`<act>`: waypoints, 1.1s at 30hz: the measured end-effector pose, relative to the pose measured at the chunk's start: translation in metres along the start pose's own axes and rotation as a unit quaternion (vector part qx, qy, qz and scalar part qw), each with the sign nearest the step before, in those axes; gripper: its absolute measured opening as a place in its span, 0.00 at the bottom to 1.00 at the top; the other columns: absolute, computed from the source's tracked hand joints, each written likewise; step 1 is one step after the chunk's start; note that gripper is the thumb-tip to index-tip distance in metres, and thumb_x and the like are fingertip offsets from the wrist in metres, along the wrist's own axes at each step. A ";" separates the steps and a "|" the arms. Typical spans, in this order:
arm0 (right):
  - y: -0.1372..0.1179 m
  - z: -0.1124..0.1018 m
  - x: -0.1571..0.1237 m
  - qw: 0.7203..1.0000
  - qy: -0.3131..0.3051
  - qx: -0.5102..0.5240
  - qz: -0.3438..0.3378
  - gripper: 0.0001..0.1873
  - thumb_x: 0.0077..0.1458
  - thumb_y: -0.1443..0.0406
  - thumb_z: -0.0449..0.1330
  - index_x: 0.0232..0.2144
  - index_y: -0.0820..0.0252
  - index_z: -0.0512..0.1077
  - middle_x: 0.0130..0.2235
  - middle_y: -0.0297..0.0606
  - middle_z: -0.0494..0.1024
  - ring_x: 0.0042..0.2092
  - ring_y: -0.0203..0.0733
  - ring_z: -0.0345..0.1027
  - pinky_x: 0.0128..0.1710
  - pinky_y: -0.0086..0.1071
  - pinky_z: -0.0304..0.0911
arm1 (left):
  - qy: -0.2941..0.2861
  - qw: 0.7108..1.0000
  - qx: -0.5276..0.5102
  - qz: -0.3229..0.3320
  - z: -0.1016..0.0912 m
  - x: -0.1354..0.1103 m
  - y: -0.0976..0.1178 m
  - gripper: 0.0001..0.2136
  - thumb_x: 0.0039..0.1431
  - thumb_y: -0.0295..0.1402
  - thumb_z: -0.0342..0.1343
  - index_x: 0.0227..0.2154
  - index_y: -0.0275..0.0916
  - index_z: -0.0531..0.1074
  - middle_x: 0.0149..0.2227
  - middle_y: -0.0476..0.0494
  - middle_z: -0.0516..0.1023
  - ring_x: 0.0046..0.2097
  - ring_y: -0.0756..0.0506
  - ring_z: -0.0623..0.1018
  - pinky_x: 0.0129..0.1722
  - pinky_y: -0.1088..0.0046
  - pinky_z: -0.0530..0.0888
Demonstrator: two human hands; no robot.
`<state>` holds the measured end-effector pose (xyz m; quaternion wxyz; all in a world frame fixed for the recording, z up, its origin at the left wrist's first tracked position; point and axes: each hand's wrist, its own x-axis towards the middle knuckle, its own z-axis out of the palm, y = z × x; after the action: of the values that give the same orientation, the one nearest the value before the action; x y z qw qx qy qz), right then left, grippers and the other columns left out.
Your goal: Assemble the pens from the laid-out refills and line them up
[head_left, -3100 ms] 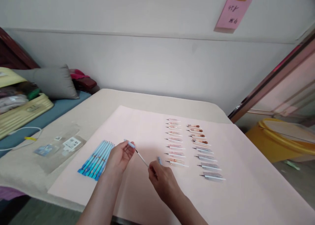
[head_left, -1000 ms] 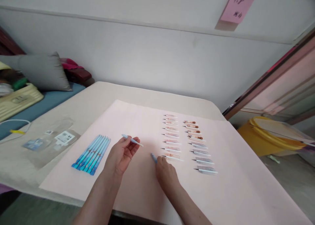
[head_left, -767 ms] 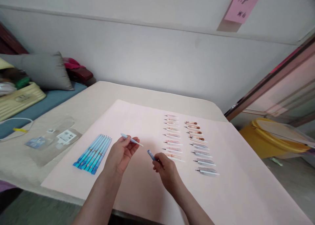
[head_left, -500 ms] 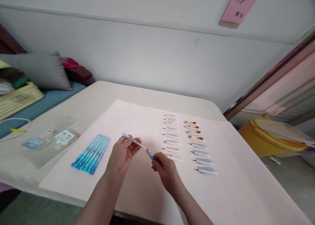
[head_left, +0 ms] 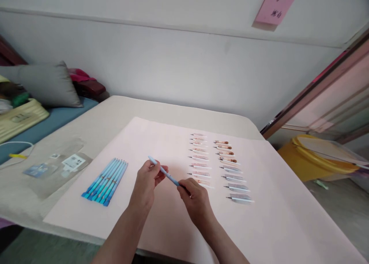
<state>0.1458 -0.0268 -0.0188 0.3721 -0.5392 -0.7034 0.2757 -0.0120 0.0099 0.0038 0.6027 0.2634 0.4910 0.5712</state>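
Observation:
A light blue pen (head_left: pixel 166 172) spans the gap between my two hands, above the pink sheet. My left hand (head_left: pixel 148 183) pinches its upper end, whose tip sticks out past the fingers. My right hand (head_left: pixel 196 198) is closed around the lower end; that end is hidden in the fingers. The two parts of the pen now meet in one line. Left of my hands lies a row of several blue pens (head_left: pixel 106 182), side by side. To the right, two columns of pen refills with printed wraps (head_left: pixel 198 157) lie on the sheet.
The pink sheet (head_left: pixel 161 141) covers much of a pale table (head_left: pixel 173 112). Clear plastic packaging (head_left: pixel 62 167) with a white label lies at the left. A yellow bin (head_left: pixel 305 160) stands on the floor at the right. A grey cushion (head_left: pixel 49 83) rests behind at the left.
The two pen parts, apart before with a white refill showing between them, have come together. My left hand has moved slightly right, and the white refill is out of sight.

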 end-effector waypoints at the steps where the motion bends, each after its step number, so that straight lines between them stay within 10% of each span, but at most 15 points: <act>1: -0.001 0.000 0.000 1.000 0.003 -0.009 -0.002 0.07 0.56 0.68 0.52 0.32 0.58 0.71 0.30 0.35 0.69 0.31 0.36 0.63 0.31 0.28 0.56 | 0.001 1.000 0.009 -0.001 0.000 0.000 -0.001 0.13 0.47 0.40 0.59 0.31 0.35 0.69 0.33 0.38 0.77 0.36 0.45 0.77 0.42 0.62 0.71; 28: -0.005 -0.001 0.001 1.000 0.016 -0.020 -0.014 0.09 0.55 0.68 0.51 0.30 0.59 0.71 0.29 0.36 0.69 0.31 0.36 0.62 0.30 0.28 0.56 | -0.009 0.999 0.043 0.017 0.004 -0.002 -0.003 0.13 0.49 0.40 0.58 0.32 0.36 0.70 0.33 0.38 0.77 0.36 0.45 0.75 0.41 0.63 0.71; 33: -0.005 0.001 0.005 0.977 -0.023 0.168 0.130 0.07 0.50 0.65 0.55 0.26 0.60 0.72 0.24 0.34 0.69 0.24 0.34 0.61 0.24 0.27 0.56 | -0.016 0.999 0.038 0.022 0.006 -0.003 0.000 0.12 0.48 0.39 0.59 0.31 0.35 0.71 0.31 0.39 0.77 0.36 0.45 0.76 0.40 0.64 0.71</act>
<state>0.1413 -0.0231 -0.0147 0.4024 -0.5494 -0.5790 0.4482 -0.0062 0.0079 0.0066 0.5871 0.3060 0.4965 0.5614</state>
